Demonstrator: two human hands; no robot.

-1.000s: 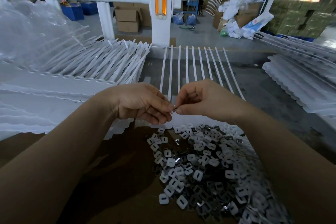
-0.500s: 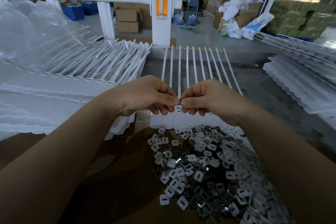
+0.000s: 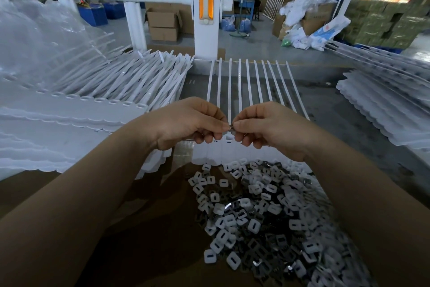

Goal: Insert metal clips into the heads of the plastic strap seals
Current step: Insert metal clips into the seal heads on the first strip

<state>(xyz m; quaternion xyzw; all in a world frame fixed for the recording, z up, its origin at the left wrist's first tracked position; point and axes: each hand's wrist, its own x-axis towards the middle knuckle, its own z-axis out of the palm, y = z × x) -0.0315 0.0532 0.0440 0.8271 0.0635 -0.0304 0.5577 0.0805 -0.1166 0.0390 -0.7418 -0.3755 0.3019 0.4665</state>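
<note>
Between both hands, metal clip.

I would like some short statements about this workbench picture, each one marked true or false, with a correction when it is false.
1. The left hand and the right hand meet at their fingertips around one small metal clip. True.
2. The pile of loose clips and white plastic pieces lies nearer to the person than the hands. True.
3. The row of strap seals under the hands points sideways, from left to right. False: the straps run away from the person, toward the white post.
4. The right hand is flat and open on the table. False: its fingers are curled and pinch the clip.
5. Stacks of strap seals lie on the left side. True.
</note>
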